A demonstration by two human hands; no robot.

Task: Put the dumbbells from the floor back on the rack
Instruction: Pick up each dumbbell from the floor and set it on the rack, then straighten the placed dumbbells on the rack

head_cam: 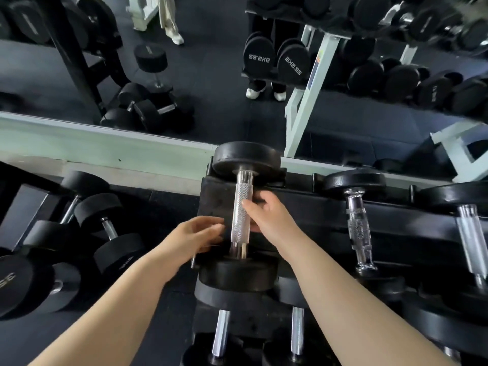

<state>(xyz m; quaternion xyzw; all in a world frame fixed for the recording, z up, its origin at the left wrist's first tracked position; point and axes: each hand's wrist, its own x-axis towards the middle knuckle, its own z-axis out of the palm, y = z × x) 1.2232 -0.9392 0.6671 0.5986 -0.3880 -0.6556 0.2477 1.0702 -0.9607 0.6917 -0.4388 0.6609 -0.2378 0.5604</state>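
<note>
Dumbbell on rack: likely heavy, rigid; grip knurled steel handle; left hand and right hand spread beside it.

Pretty plain look here: both forearms are bare, no sleeves showing anywhere, and neither the left hand nor the right hand wears gloves, rings or a watch.

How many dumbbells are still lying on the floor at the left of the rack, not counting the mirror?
3, as far as visible: one nearest the wall, one in the middle, one large at the frame's left edge. They overlap, so more may be hidden.
</note>
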